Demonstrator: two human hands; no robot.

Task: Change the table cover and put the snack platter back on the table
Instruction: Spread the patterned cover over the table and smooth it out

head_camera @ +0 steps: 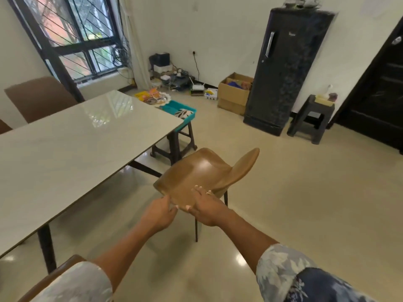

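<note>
both left hand and right hand grip the chair edge, snack platter lying well apart.

A single wide-angle camera worn on the person's head looks forward and down into a room, close above a brown chair at lower centre, with the pale table running off the left edge and a dark fridge well off against the far wall.
</note>
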